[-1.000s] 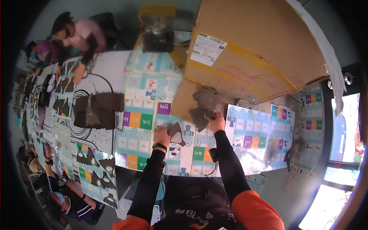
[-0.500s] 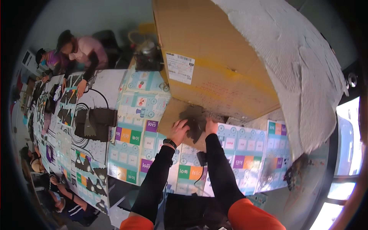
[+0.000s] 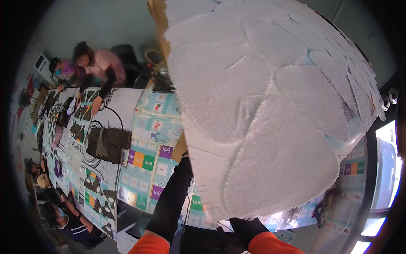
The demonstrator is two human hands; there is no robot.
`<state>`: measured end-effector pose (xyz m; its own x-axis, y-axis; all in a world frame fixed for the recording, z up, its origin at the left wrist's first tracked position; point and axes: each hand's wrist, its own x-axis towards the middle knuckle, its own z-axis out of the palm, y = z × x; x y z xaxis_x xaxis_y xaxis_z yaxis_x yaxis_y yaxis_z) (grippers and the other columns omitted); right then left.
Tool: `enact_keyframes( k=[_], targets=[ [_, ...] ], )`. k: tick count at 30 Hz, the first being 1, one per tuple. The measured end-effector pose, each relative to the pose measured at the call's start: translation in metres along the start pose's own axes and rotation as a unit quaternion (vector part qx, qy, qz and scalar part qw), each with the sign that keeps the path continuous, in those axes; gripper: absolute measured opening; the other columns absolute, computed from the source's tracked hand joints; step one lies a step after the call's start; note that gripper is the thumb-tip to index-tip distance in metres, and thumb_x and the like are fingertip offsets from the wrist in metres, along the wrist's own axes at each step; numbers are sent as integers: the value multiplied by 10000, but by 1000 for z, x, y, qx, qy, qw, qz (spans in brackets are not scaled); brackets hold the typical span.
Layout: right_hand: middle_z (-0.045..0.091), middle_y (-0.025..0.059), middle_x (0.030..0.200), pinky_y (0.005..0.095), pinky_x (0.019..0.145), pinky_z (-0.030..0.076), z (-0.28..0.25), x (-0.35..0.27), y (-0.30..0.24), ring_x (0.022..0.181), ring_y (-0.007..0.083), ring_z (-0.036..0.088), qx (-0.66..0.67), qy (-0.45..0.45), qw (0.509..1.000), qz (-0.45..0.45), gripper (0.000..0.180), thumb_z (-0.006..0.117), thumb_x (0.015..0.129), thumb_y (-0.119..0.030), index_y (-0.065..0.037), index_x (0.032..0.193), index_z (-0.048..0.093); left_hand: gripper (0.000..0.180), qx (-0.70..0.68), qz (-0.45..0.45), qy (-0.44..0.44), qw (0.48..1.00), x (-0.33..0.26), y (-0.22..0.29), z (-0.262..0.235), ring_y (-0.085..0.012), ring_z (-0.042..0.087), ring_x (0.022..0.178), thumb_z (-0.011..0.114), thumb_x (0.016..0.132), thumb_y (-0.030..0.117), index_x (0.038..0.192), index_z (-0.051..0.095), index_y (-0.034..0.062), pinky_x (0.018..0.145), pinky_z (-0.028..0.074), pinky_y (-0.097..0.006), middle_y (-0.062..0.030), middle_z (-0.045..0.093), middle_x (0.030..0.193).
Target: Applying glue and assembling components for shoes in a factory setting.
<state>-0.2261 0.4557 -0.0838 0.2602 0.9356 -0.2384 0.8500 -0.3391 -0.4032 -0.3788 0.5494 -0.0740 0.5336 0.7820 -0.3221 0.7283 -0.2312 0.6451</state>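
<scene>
A large white sheet (image 3: 262,127) with a knitted texture and overlapping rounded pieces fills the middle and right of the head view. It hangs over the table in front of both my arms. My left forearm (image 3: 169,203), in a black sleeve, reaches up to its left edge, and my left hand is hidden behind it. Below its lower edge shows my right forearm (image 3: 247,230); the right hand is out of sight behind the sheet. A strip of brown cardboard (image 3: 180,146) peeks out beside my left wrist. Whatever my hands touch is covered.
Left of me, the long table's printed cover (image 3: 137,182) shows blue, purple, orange and green blocks. Dark fabric pieces (image 3: 109,144) lie on it. Several people sit along the table, one in a pink top (image 3: 108,63) at the far side. A bright window (image 3: 387,156) stands at right.
The white sheet has swung down and left, covering the cardboard box face, the dark grey piece and both my hands, which were visible before. The view has shifted slightly.
</scene>
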Motion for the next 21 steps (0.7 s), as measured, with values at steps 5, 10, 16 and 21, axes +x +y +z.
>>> enact_keyframes(
  k=[5, 10, 16, 21],
  targets=[
    [734, 109, 981, 462, 847, 482, 34, -2, 50, 977, 313, 672, 43, 40, 998, -29, 335, 638, 851, -442, -183, 1009, 780, 613, -46, 84, 67, 993, -7, 14, 23, -459, 538, 1231, 860, 693, 260, 1192, 596, 19, 1044, 451, -495, -273, 586, 1282],
    [550, 245, 1426, 512, 1169, 300, 0, -59, 10, 1324, 422, 504, 210, -68, 975, -2, 793, 652, 878, -564, -165, 1528, 432, 552, 33, -60, -10, 998, -85, 29, 10, -423, 630, 1115, 707, 805, 509, 1124, 723, 58, 968, 496, -471, -212, 719, 1067],
    [704, 203, 1095, 391, 925, 530, -91, -132, -31, 1046, 322, 678, 400, 6, 915, -52, 505, 817, 813, -231, 5, 1214, 621, 679, -201, -25, 19, 979, -181, 74, -31, -294, 673, 1080, 904, 689, 287, 1220, 620, -27, 918, 532, -403, -173, 697, 1189],
    [695, 184, 961, 383, 824, 529, -75, -195, -14, 926, 250, 687, 296, -244, 923, -27, 498, 747, 909, -356, 39, 1176, 602, 558, -518, -89, -42, 850, -264, 65, -6, -164, 643, 1124, 869, 753, 96, 1237, 612, -11, 951, 528, -354, -73, 696, 1212]
  ],
)
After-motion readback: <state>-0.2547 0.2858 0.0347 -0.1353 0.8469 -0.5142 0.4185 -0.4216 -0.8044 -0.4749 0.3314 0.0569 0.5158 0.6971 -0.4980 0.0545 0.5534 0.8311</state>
